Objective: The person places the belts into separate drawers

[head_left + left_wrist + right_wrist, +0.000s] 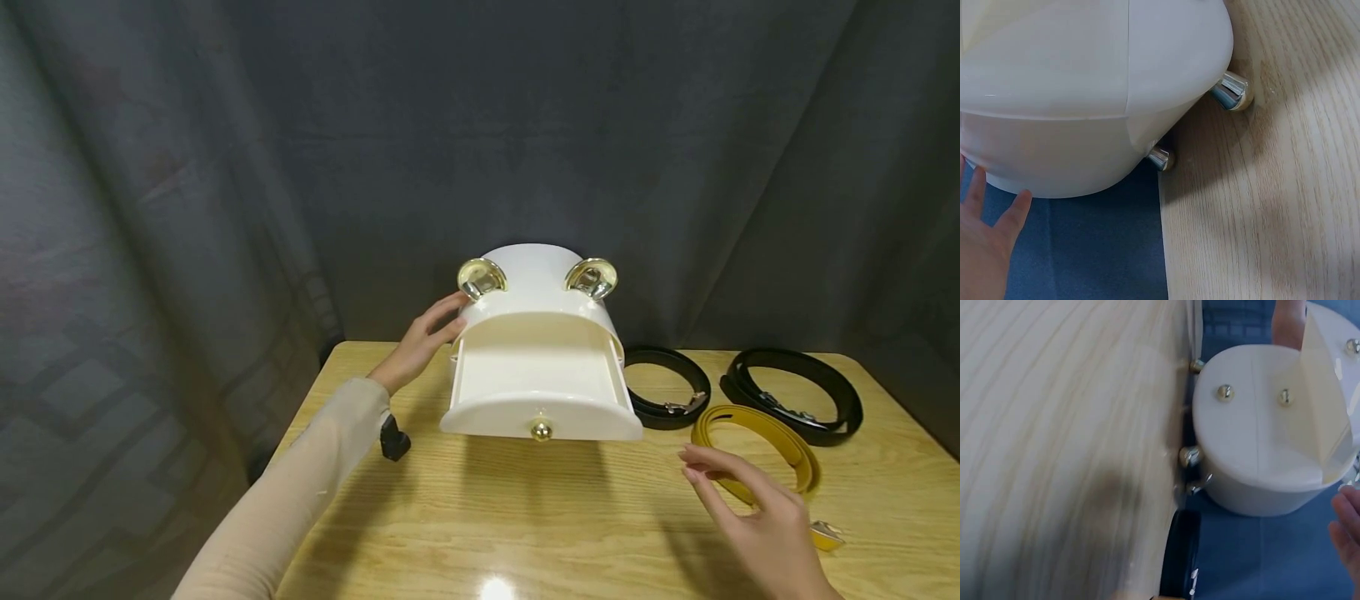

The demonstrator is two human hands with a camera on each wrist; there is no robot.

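Right hand (757, 517), nearest the head camera at about five o'clock, hovers over the bench (525, 533) with fingers spread and relaxed, holding nothing; its fingertips sit just beside the yellow belt (757, 437), which lies coiled with its buckle end toward the near edge. Left hand (420, 342) reaches in from about ten o'clock and rests straight fingers against the upper left side of the box (540, 333), not curled round it, so that grip is released too. This white box stands at the middle of the bench, toward twelve o'clock, on small metal feet (1232, 92), with two gold ring handles (482, 277) on top and its drawer (540, 392) pulled out toward the camera, a gold knob (541, 431) at the front. It looks like stiff, glossy plastic, probably light and slippery, and may slide on its feet when pushed; a steadying palm on the side and a pinch on the knob seem the sound places to take hold. At three o'clock of the box lie two black belts (667, 387), coiled, well apart from the left hand. One small black object (393, 437) sits by the left sleeve (300, 492); what it is cannot be told.
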